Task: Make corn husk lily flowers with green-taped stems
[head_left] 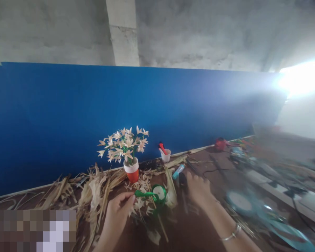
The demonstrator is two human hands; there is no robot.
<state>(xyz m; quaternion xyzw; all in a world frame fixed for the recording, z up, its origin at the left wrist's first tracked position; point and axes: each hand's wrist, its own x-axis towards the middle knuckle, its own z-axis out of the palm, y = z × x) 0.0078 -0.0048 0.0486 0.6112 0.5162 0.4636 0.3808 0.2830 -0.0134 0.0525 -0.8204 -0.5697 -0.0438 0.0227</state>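
Observation:
My left hand (pixel 120 206) is closed, thumb and fingers pinching the twisted end of a green ribbon (pixel 144 194). The strip runs right to its roll (pixel 159 192), a green ring with a pale core, lying on the table. My right hand (pixel 198 188), with a bracelet at the wrist, reaches over the table and is smeared by motion. Beside its fingers is a dark blurred object (pixel 183 180); whether the hand touches it is unclear. A light-blue tube-like item (pixel 179 171) lies just beyond. Behind the roll stands an orange-and-white pot (pixel 131 171) of pale husk-like flowers (pixel 126 143).
Dry corn husks (pixel 94 189) cover the left side, with scraps around the pot. A white cup (pixel 165 155) holding a red-handled tool stands by the blue partition (pixel 68 115). At right are a light-blue ribbon roll (pixel 240 203), a power strip (pixel 273 189) and cords.

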